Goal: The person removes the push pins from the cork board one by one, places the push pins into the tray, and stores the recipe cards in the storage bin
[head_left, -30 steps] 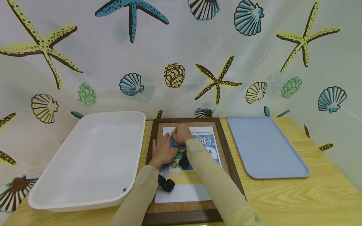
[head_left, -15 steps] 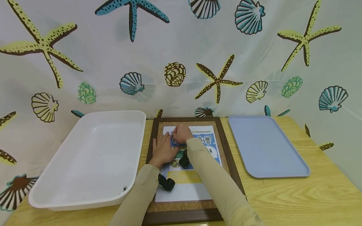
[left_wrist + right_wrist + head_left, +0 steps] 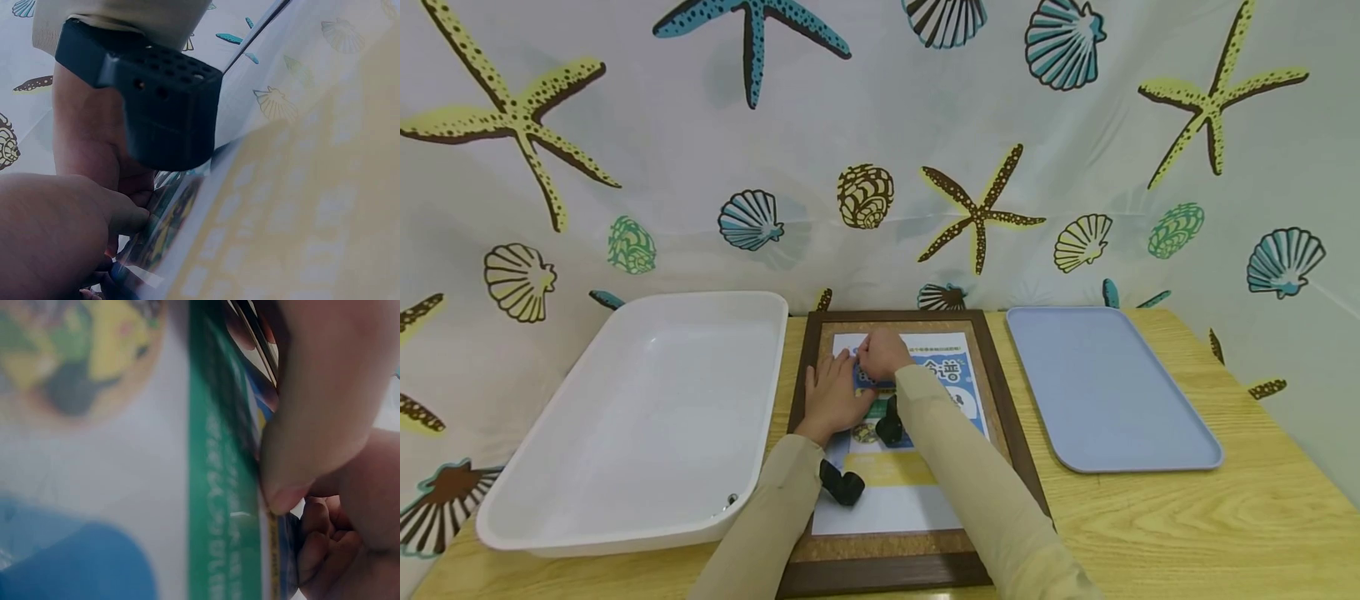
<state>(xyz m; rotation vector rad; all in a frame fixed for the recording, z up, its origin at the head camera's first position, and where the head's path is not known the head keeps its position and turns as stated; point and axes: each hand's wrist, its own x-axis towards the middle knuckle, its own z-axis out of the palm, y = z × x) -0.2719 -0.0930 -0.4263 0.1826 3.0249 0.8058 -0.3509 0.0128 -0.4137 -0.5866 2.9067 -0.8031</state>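
A printed poster (image 3: 897, 515), white with blue, green and yellow areas, lies on a cork board (image 3: 910, 546) in a dark brown frame (image 3: 880, 575). My left hand (image 3: 835, 397) rests on the poster's upper left part, fingers extended and palm down. Right beside its fingertips, my right hand (image 3: 883, 354) sits on the poster with its fingers curled in. Whatever lies between those fingertips is hidden in every view. In the left wrist view, both hands meet at the poster's edge, and the right wrist view shows the left thumb (image 3: 290, 494) on the sheet.
A white tub (image 3: 647, 425) stands left of the board, with a small shiny thing (image 3: 730, 502) near its front right corner. To the right lies a pale blue tray (image 3: 1112, 392). Wood tabletop (image 3: 1150, 533) surrounds them, and a seashell-printed cloth (image 3: 850, 275) hangs behind.
Both hands keep their places on the poster. The head view has tilted very slightly; nothing else visibly differs.
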